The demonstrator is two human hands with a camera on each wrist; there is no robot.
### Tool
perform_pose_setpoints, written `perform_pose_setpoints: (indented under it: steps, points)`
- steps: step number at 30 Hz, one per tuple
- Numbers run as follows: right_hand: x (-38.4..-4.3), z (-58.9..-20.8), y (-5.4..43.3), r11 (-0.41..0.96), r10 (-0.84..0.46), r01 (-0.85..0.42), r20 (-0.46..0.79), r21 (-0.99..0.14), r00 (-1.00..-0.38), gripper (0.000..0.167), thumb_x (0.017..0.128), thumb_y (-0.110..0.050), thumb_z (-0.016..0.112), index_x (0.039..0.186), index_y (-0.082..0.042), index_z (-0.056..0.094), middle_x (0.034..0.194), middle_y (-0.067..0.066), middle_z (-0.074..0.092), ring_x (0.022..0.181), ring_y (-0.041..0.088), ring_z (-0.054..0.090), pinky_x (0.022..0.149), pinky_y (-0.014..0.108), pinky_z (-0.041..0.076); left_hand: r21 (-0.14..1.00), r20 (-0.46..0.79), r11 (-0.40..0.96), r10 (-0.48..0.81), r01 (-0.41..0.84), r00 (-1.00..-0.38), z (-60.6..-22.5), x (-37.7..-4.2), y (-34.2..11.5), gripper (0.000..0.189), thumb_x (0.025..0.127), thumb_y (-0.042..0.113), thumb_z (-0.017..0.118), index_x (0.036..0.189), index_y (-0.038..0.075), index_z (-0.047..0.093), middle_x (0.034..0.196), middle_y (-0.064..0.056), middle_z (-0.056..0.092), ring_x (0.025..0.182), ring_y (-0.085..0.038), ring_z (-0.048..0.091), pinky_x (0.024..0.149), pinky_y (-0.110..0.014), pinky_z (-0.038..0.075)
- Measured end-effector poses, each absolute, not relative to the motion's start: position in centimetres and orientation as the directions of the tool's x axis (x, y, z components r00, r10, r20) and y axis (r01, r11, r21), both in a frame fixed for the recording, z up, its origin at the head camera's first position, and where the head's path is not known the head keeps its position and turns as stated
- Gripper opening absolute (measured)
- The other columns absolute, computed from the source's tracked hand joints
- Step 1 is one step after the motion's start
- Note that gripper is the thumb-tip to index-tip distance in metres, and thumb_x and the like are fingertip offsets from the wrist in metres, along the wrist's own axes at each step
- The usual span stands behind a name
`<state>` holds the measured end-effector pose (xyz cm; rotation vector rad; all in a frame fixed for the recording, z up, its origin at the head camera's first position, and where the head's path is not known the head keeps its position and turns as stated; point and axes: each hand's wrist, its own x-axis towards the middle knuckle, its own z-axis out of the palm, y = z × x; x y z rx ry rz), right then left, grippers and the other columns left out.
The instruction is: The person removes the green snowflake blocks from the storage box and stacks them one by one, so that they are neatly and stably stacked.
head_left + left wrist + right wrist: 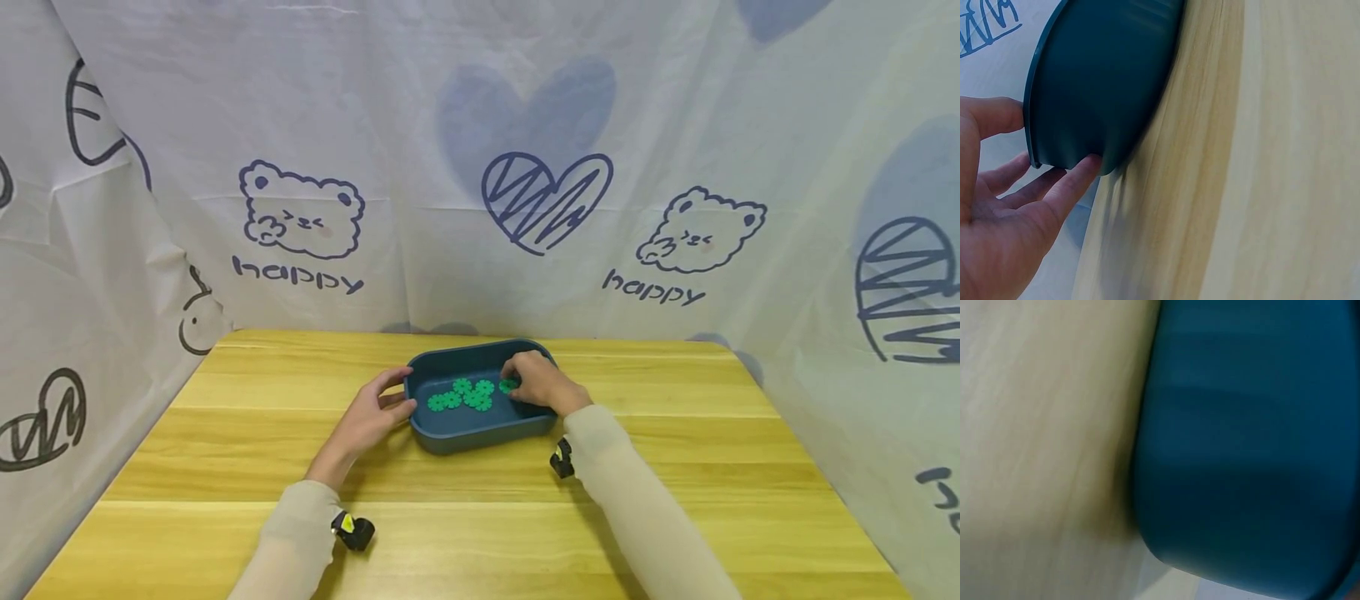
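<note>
A dark blue-green plastic box (472, 435) with rounded corners stands on the wooden table. Inside lie several flat green notched discs (474, 393), bunched in the middle and to the left. My left hand (367, 417) holds the box's left end; in the left wrist view its thumb touches the rim and other fingertips meet the outer wall. Reaching over the right side, my right hand (536, 379) has its fingertips down in the box, thumb and forefinger around one green disc (507, 386). The right wrist view shows mostly the box's blurred outer wall (1241, 444).
The yellowish wooden table (660, 475) extends around the box. Behind it and at both sides hangs a white cloth (420, 250) printed with hearts and bears. A small black device sits on each wrist.
</note>
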<state>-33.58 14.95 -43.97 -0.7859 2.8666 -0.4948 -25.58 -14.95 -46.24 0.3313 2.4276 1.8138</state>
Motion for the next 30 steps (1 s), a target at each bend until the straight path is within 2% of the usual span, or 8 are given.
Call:
perform_pose_setpoints:
  steps: [11,17,22,30]
  points:
    - [-33.33,-44.20,14.86,0.798,-0.539,-0.492,-0.047,-0.349,-0.841,0.023,0.090,0.001,0.075,0.113,-0.001,0.077,0.116,0.016,0.075,0.107,0.030,0.071,0.093,0.042,0.062,0.958,0.050,0.265,0.227,0.111,-0.973,-46.26,-25.57,-14.95,0.058,0.101,0.007,0.062,0.155,0.001,0.040,0.161,-0.028,0.037,0.140,-0.051,0.050,0.111,-0.049,0.052]
    - [-32.97,-44.03,14.93,0.788,-0.558,-0.505,-0.061,-0.351,-0.828,0.025,0.088,-0.001,0.078,0.114,-0.002,0.077,0.113,0.014,0.076,0.101,0.027,0.073,0.088,0.037,0.063,0.956,0.053,0.271,0.226,0.115,-0.973,-46.26,-25.44,-14.93,0.058,0.101,0.006,0.062,0.154,-0.001,0.040,0.160,-0.029,0.037,0.140,-0.051,0.050,0.111,-0.049,0.052]
    - [-32.83,-43.92,15.16,0.778,-0.582,-0.538,-0.053,-0.324,-0.811,0.023,0.087,-0.001,0.080,0.111,-0.003,0.078,0.105,0.013,0.077,0.095,0.023,0.073,0.084,0.033,0.063,0.957,0.049,0.268,0.228,0.111,-0.972,-46.28,-25.38,-14.93,0.058,0.102,0.006,0.061,0.155,-0.001,0.039,0.161,-0.029,0.036,0.140,-0.051,0.050,0.112,-0.048,0.052]
    - [-32.74,-43.73,15.50,0.776,-0.581,-0.532,-0.059,-0.339,-0.811,0.021,0.087,0.002,0.078,0.108,-0.003,0.078,0.101,0.011,0.078,0.092,0.021,0.073,0.084,0.034,0.063,0.957,0.048,0.269,0.220,0.108,-0.974,-46.26,-25.44,-14.92,0.058,0.101,0.008,0.062,0.155,0.001,0.040,0.161,-0.028,0.037,0.140,-0.050,0.050,0.111,-0.048,0.052]
